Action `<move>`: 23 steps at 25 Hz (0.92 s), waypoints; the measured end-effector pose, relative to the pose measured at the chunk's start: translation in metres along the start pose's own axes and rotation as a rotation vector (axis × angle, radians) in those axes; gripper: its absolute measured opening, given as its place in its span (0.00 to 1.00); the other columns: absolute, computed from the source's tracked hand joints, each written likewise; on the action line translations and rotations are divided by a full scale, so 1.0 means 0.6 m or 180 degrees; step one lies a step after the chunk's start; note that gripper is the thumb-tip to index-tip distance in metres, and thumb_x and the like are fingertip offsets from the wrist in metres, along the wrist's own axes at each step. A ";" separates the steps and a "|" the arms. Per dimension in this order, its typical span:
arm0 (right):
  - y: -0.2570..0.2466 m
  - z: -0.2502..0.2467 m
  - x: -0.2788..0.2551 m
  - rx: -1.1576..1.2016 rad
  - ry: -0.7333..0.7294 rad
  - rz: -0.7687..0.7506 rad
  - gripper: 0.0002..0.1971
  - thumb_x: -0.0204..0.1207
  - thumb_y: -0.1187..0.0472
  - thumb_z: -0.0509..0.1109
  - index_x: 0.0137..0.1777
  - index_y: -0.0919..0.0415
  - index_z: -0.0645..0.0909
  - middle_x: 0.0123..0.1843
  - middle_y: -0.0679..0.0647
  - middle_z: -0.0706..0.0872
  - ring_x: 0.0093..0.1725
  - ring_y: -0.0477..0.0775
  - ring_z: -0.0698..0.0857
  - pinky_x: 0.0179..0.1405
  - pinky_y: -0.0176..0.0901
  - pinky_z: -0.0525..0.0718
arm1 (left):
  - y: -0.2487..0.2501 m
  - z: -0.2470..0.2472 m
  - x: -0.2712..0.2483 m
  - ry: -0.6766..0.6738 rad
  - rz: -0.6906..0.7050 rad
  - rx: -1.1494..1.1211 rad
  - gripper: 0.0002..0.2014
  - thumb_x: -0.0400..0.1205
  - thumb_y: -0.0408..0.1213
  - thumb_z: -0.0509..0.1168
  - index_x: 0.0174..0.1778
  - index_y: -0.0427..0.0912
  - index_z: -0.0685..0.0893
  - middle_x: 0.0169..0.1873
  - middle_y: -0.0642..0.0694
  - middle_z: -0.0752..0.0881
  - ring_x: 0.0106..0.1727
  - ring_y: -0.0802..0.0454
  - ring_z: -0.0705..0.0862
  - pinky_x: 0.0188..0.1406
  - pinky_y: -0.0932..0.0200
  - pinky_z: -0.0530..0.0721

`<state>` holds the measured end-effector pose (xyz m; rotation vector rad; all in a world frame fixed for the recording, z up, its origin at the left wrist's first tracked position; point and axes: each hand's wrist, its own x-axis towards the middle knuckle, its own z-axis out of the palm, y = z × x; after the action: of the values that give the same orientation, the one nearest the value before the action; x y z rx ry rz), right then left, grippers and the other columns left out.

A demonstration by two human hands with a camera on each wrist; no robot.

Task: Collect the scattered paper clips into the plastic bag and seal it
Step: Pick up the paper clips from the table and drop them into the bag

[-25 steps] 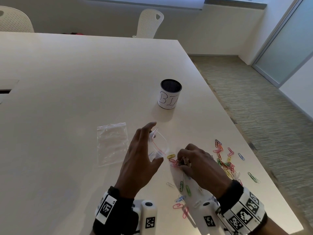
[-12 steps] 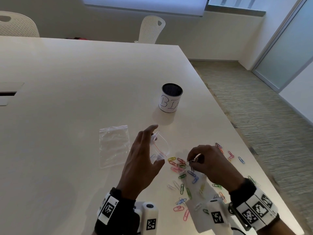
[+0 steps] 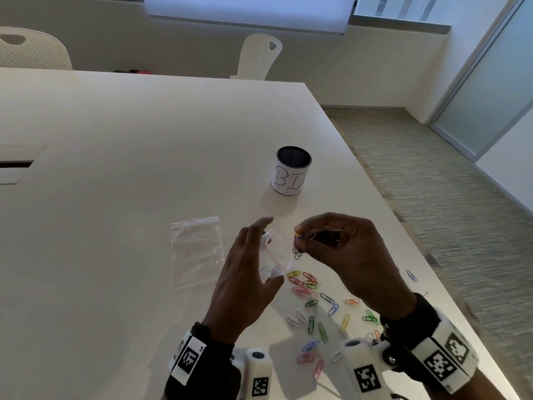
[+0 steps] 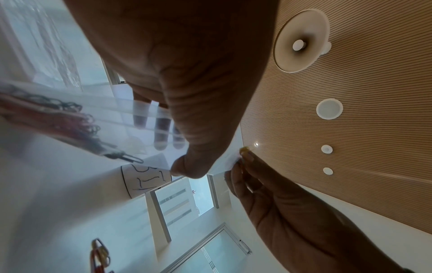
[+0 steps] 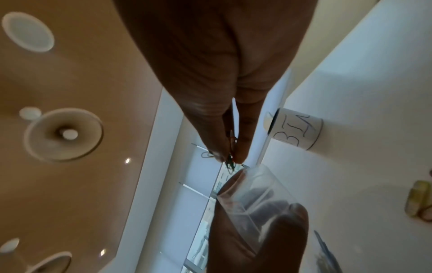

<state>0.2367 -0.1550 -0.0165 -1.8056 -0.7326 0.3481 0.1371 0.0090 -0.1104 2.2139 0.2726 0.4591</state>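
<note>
My left hand (image 3: 271, 251) holds a small clear plastic bag (image 3: 278, 255) with a red zip line, its mouth held open toward the right, a little above the table. My right hand (image 3: 300, 232) pinches a small bunch of paper clips (image 3: 298, 249) that dangle right at the bag's mouth. In the right wrist view the pinched clips (image 5: 230, 157) hang just above the bag's open rim (image 5: 257, 186). Through the bag (image 4: 112, 118) the left wrist view shows blurred clips (image 4: 58, 118). Several coloured clips (image 3: 311, 301) lie scattered on the white table (image 3: 115, 197) below both hands.
A second clear zip bag (image 3: 196, 251) lies flat to the left of my left hand. A white cup with a dark mesh inside (image 3: 292, 174) stands farther back. The table's right edge (image 3: 403, 226) runs close to the clips. Two white chairs stand at the far side.
My right hand has lifted off the table with a bunch of clips and moved up and left to the bag's mouth. The left hand has kept the bag open.
</note>
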 end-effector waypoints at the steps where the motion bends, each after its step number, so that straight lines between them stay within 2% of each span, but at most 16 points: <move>1: 0.001 0.009 0.005 -0.0127 0.0022 -0.0139 0.08 0.74 0.67 0.81 0.51 0.57 0.92 0.47 0.48 0.96 0.49 0.47 0.95 0.53 0.34 0.91 | 0.000 0.000 0.000 -0.0003 0.0005 -0.0011 0.48 0.74 0.37 0.81 0.83 0.62 0.58 0.71 0.55 0.74 0.70 0.58 0.77 0.61 0.70 0.78; 5: 0.006 0.033 0.014 -0.0604 -0.0052 -0.0555 0.08 0.76 0.68 0.81 0.52 0.57 0.93 0.49 0.45 0.94 0.49 0.43 0.94 0.52 0.29 0.90 | 0.001 -0.002 0.002 0.0006 -0.0012 -0.0050 0.47 0.74 0.36 0.80 0.84 0.61 0.59 0.71 0.54 0.74 0.69 0.59 0.76 0.59 0.74 0.75; 10: 0.003 0.030 0.012 -0.0814 -0.0135 -0.0574 0.10 0.76 0.66 0.81 0.55 0.53 0.92 0.51 0.43 0.94 0.50 0.36 0.93 0.50 0.22 0.86 | -0.003 -0.002 0.001 0.0007 0.0006 0.0000 0.48 0.74 0.37 0.81 0.83 0.61 0.58 0.72 0.53 0.74 0.70 0.57 0.76 0.59 0.72 0.80; 13: 0.004 0.023 0.013 -0.0851 -0.0046 -0.0665 0.08 0.77 0.67 0.80 0.54 0.56 0.93 0.50 0.44 0.94 0.49 0.39 0.93 0.52 0.24 0.87 | -0.001 -0.002 0.002 0.0019 0.0010 -0.0005 0.48 0.75 0.38 0.81 0.82 0.63 0.57 0.72 0.54 0.73 0.69 0.57 0.76 0.62 0.65 0.84; 18: 0.035 -0.012 0.017 -0.1003 0.0169 -0.0502 0.08 0.76 0.70 0.80 0.50 0.57 0.93 0.45 0.45 0.94 0.46 0.44 0.93 0.52 0.33 0.91 | -0.002 -0.001 0.002 0.0027 -0.0021 -0.0019 0.48 0.75 0.39 0.81 0.83 0.63 0.58 0.73 0.55 0.74 0.71 0.58 0.75 0.66 0.61 0.78; 21: 0.076 -0.020 0.012 -0.1530 -0.0256 -0.0157 0.09 0.78 0.64 0.79 0.54 0.50 0.91 0.51 0.42 0.92 0.48 0.39 0.90 0.53 0.40 0.92 | -0.001 -0.001 0.001 0.0023 -0.0008 -0.0038 0.46 0.75 0.38 0.80 0.84 0.60 0.60 0.74 0.54 0.74 0.73 0.57 0.76 0.67 0.62 0.76; 23: 0.094 -0.018 0.002 -0.1927 -0.0768 0.0081 0.15 0.78 0.55 0.79 0.64 0.45 0.87 0.60 0.39 0.88 0.51 0.34 0.86 0.57 0.38 0.90 | -0.002 0.000 0.001 0.0029 0.0012 -0.0023 0.46 0.75 0.38 0.80 0.84 0.59 0.60 0.74 0.53 0.74 0.73 0.56 0.77 0.65 0.64 0.75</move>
<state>0.2613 -0.1737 -0.0649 -2.3682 -1.0655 0.3923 0.1375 0.0100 -0.1109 2.2061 0.2711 0.4715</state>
